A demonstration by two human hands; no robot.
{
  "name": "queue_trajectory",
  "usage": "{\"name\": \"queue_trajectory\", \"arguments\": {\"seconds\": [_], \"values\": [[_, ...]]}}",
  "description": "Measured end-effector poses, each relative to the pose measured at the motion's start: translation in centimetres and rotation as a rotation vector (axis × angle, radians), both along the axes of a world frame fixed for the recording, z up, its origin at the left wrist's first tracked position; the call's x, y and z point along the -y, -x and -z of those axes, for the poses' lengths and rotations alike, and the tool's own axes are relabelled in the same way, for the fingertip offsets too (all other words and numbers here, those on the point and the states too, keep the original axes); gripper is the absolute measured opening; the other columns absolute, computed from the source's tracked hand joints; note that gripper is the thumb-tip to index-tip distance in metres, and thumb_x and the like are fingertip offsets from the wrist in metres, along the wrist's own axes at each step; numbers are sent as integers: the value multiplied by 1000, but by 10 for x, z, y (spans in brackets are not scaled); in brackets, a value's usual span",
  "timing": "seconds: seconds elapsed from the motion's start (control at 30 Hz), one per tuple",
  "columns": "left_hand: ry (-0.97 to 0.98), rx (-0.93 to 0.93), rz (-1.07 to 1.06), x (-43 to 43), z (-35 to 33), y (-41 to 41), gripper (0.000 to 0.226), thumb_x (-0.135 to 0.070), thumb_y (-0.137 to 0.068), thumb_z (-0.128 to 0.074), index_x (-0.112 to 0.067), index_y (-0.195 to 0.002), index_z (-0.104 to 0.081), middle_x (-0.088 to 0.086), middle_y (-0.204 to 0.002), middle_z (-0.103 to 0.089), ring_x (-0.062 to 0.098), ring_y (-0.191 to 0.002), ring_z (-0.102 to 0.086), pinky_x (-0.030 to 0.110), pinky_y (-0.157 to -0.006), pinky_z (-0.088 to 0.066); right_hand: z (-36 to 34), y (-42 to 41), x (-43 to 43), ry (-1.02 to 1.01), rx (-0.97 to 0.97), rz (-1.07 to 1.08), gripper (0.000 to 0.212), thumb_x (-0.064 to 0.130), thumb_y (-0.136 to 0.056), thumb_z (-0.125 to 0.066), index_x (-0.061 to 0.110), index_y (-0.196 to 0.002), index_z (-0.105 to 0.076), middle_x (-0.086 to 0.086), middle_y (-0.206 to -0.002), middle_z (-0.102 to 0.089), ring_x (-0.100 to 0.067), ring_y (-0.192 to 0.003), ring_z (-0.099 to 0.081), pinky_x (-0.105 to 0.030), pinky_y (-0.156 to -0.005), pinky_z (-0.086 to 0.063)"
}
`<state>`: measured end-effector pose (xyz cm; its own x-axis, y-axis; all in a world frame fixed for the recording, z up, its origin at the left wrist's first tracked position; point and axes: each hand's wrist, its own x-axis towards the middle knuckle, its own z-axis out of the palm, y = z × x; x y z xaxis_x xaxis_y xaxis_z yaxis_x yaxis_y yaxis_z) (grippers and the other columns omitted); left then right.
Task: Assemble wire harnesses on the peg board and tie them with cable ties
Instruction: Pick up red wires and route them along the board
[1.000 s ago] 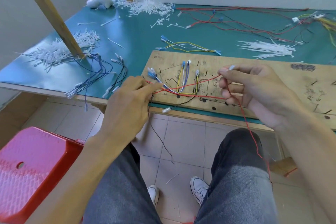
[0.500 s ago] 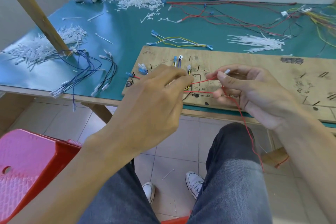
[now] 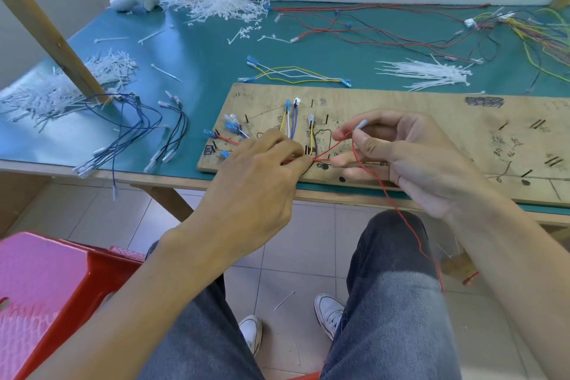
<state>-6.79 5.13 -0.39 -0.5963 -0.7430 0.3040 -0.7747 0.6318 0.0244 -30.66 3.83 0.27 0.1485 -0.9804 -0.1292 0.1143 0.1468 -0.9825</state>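
Red wire [image 3: 332,146] lies over the peg board [image 3: 431,108] at the near edge of the table [image 3: 209,49], strung between both hands. The left hand [image 3: 259,182] pinches it low on the board beside the yellow wire [image 3: 312,136]. A second ago it held near the board's left end, so it has slid rightward. The right hand [image 3: 410,157] pinches the end by the white terminal [image 3: 360,125], above the board. Judgement: routing is under way and tying has not begun. The cable ties [image 3: 425,72] lie untouched behind the board.

peg board [image 3: 456,129]: wooden, lying flat | red wire [image 3: 333,145]: crossing its near edge, tail hanging | cable ties [image 3: 425,72]: white heap behind
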Motion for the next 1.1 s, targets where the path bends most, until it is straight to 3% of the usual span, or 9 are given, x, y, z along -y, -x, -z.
{"name": "queue_trajectory", "arguments": {"seconds": [0.23,0.5,0.67,0.93,1.03,1.1], "values": [[36,-3,8,-1,7,2,43,-9,-89,-60,-15,-131,-69,0,-122,-68,27,-117,-61,43,-91,-50,-4,-8,5,102,-164,83,9,5,-100,-67,-1,-107,-69,-13,-96,-79,-33,-81,-79,-35,-65,-65],[24,8,-6,-1,4,4,43,-11,-88,-59,-14,-129,-70,0,-119,-68,26,-112,-61,41,-89,-50,-9,-14,15,109,-184,91,3,0,-100,-66,-1,-103,-67,-17,-91,-77,-35,-78,-79,-34,-59,-63],[7,41,-26,-3,4,7,42,-11,-88,-60,-14,-129,-69,-1,-115,-64,26,-111,-58,40,-87,-47,-12,-21,28,114,-360,114,5,3,-99,-69,-1,-99,-65,-15,-83,-77,-32,-70,-79,-30,-48,-57],[-83,10,-59,-1,3,10,45,-7,-87,-58,-16,-130,-66,-4,-117,-58,23,-112,-50,43,-89,-48,-4,-27,50,240,-724,165,10,17,-94,-78,17,-87,-71,1,-70,-76,-6,-51,-66,-25,-47,-54],[-110,-7,-62,0,2,10,44,-6,-88,-55,-16,-130,-66,-5,-118,-56,22,-113,-48,43,-90,-48,-3,-31,57,313,-817,165,14,22,-91,-80,22,-82,-70,7,-72,-74,6,-54,-62,-10,-55,-46],[-122,-23,-62,0,2,10,44,-6,-88,-54,-16,-129,-67,-5,-120,-54,21,-113,-47,43,-90,-48,-2,-36,60,330,-869,173,14,24,-90,-82,22,-82,-71,10,-72,-72,8,-56,-60,-8,-58,-42]]}}
